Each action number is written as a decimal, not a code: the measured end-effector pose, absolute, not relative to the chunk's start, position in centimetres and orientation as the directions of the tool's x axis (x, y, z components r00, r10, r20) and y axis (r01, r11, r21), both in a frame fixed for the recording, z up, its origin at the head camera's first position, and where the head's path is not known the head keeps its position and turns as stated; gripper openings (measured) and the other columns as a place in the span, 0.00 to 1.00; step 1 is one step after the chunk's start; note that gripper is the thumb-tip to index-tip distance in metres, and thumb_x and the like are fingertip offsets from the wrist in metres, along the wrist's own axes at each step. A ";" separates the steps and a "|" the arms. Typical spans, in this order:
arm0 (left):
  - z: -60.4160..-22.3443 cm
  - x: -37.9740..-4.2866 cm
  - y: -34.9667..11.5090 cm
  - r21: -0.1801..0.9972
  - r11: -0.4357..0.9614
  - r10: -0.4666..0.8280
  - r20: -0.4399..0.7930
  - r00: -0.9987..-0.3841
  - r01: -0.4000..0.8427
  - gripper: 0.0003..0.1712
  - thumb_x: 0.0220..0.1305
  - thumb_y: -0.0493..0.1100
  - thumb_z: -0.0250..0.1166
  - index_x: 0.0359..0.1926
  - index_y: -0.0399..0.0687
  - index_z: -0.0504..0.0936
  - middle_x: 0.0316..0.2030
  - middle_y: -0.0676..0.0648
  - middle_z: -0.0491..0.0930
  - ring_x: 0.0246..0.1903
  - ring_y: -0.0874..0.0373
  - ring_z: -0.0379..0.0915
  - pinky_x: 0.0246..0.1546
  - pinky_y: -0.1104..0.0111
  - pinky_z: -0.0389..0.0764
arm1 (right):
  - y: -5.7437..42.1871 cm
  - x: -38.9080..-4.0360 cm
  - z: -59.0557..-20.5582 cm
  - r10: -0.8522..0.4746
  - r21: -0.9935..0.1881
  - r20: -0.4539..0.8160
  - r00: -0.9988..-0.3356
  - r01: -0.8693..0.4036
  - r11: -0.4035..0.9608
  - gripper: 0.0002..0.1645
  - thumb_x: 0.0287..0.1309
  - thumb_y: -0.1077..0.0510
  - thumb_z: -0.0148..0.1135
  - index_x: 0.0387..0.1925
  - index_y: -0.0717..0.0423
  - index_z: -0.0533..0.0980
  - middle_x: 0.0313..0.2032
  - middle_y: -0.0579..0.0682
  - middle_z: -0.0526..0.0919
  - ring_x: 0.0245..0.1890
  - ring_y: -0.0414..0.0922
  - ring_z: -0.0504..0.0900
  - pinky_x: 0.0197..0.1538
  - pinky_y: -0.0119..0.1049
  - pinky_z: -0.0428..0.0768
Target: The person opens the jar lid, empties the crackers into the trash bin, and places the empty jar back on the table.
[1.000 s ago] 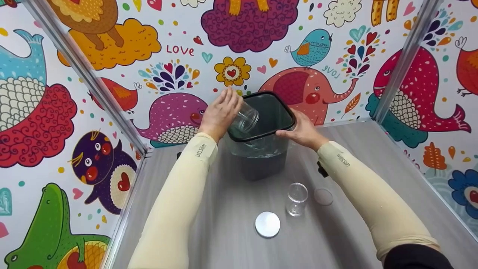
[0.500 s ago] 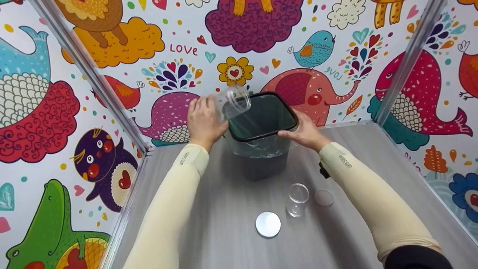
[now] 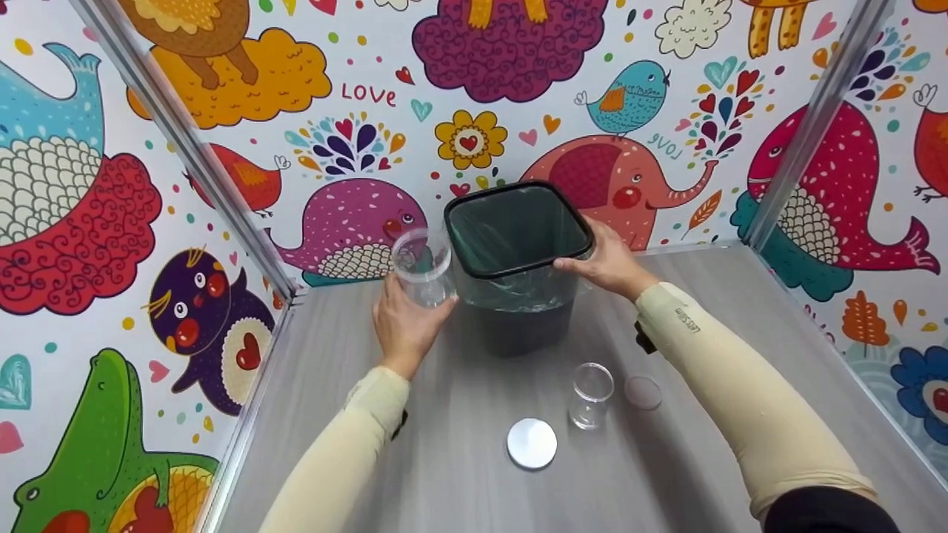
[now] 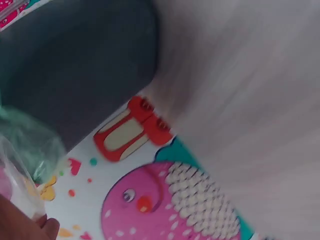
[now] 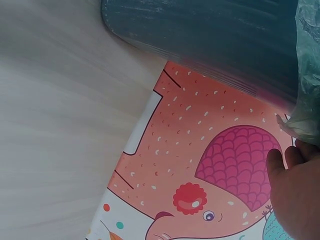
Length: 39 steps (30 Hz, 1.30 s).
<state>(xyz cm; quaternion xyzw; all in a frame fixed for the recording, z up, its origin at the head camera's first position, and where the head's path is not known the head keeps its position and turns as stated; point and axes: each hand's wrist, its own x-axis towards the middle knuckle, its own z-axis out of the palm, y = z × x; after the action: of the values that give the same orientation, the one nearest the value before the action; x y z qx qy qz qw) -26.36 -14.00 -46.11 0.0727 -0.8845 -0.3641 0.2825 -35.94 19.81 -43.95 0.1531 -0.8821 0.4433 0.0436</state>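
My left hand (image 3: 409,323) grips a clear plastic jar (image 3: 429,275) just left of the trash can, its round mouth facing up toward the head camera. The dark grey trash can (image 3: 518,322) has a black rim (image 3: 511,272) and a thin greenish liner bag (image 3: 511,290) folded over its outside. My right hand (image 3: 611,260) holds the can's right rim, thumb over the front edge and fingers on the far side. In the left wrist view the jar's clear wall (image 4: 20,185) shows beside my fingers. The right wrist view shows my fingers (image 5: 275,162) under the liner's hanging edge.
A second clear jar (image 3: 591,396) stands uncovered on the grey table (image 3: 444,474) in front of the can. Beside it lies a thin transparent disc (image 3: 643,392), with a round white lid (image 3: 532,443) nearer to me. Cartoon-printed walls (image 3: 355,44) enclose the table.
My left hand has drawn the jar out of the can's mouth, down to the left, turning it from tipped over to mouth up. My right hand keeps its hold on the rim.
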 end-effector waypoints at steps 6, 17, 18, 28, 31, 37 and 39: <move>-51.3 -23.6 -13.8 0.771 0.637 -0.384 0.322 -0.865 0.004 0.55 0.38 0.63 0.81 0.62 0.42 0.67 0.55 0.40 0.77 0.52 0.43 0.71 0.55 0.49 0.67 | 20.0 -36.2 -43.8 -0.247 -0.775 0.260 -0.933 -0.355 0.523 0.61 0.42 0.35 0.78 0.74 0.52 0.61 0.70 0.51 0.65 0.68 0.51 0.61 0.68 0.61 0.56; -60.1 -19.5 -12.1 0.737 0.676 -0.321 0.288 -0.902 -0.006 0.52 0.32 0.59 0.84 0.56 0.40 0.72 0.44 0.37 0.81 0.47 0.37 0.75 0.49 0.48 0.74 | 20.6 -36.1 -43.6 -0.242 -0.751 0.241 -0.940 -0.338 0.567 0.63 0.43 0.32 0.75 0.74 0.54 0.59 0.70 0.54 0.63 0.69 0.53 0.60 0.68 0.62 0.56; -60.6 -19.3 -11.9 0.728 0.686 -0.305 0.294 -0.906 0.005 0.51 0.32 0.59 0.84 0.56 0.39 0.73 0.43 0.37 0.82 0.46 0.37 0.75 0.49 0.48 0.74 | 20.6 -36.1 -43.6 -0.243 -0.744 0.236 -0.941 -0.336 0.577 0.64 0.43 0.31 0.75 0.75 0.54 0.58 0.71 0.54 0.63 0.69 0.54 0.59 0.68 0.62 0.56; -64.1 -18.2 -10.7 0.645 0.754 -0.159 0.362 -0.918 0.124 0.52 0.29 0.56 0.85 0.55 0.35 0.73 0.42 0.35 0.84 0.45 0.36 0.76 0.52 0.49 0.73 | 20.7 -36.1 -43.6 -0.236 -0.745 0.199 -0.951 -0.304 0.594 0.66 0.41 0.29 0.74 0.75 0.52 0.57 0.71 0.54 0.62 0.69 0.54 0.59 0.68 0.63 0.56; -64.5 -17.9 -10.5 0.646 0.753 -0.147 0.345 -0.927 0.121 0.53 0.30 0.57 0.85 0.56 0.36 0.72 0.42 0.35 0.84 0.47 0.35 0.76 0.54 0.49 0.72 | 20.6 -36.1 -43.6 -0.245 -0.744 0.221 -0.944 -0.325 0.584 0.64 0.43 0.31 0.75 0.75 0.53 0.58 0.71 0.53 0.63 0.69 0.53 0.60 0.68 0.61 0.56; -64.5 -17.7 -10.4 0.661 0.747 -0.170 0.296 -0.940 0.073 0.55 0.29 0.60 0.84 0.58 0.38 0.73 0.45 0.37 0.84 0.50 0.36 0.74 0.55 0.49 0.71 | 20.6 -36.1 -43.6 -0.236 -0.752 0.219 -0.947 -0.318 0.577 0.64 0.42 0.31 0.75 0.75 0.53 0.58 0.70 0.53 0.63 0.69 0.53 0.60 0.68 0.61 0.56; -64.5 -17.7 -10.4 0.662 0.746 -0.173 0.286 -0.943 0.064 0.56 0.28 0.61 0.84 0.58 0.38 0.73 0.45 0.38 0.83 0.50 0.36 0.74 0.55 0.49 0.72 | 20.7 -36.1 -43.7 -0.239 -0.755 0.221 -0.946 -0.321 0.572 0.64 0.42 0.31 0.75 0.75 0.52 0.59 0.70 0.53 0.63 0.69 0.53 0.60 0.68 0.62 0.57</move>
<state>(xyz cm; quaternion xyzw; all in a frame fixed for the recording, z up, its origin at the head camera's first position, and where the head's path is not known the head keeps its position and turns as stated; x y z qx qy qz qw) -17.69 -10.41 -64.54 0.0295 -0.9194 -0.3549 0.1670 -36.13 20.66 -43.71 0.1579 -0.8854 0.4347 0.0472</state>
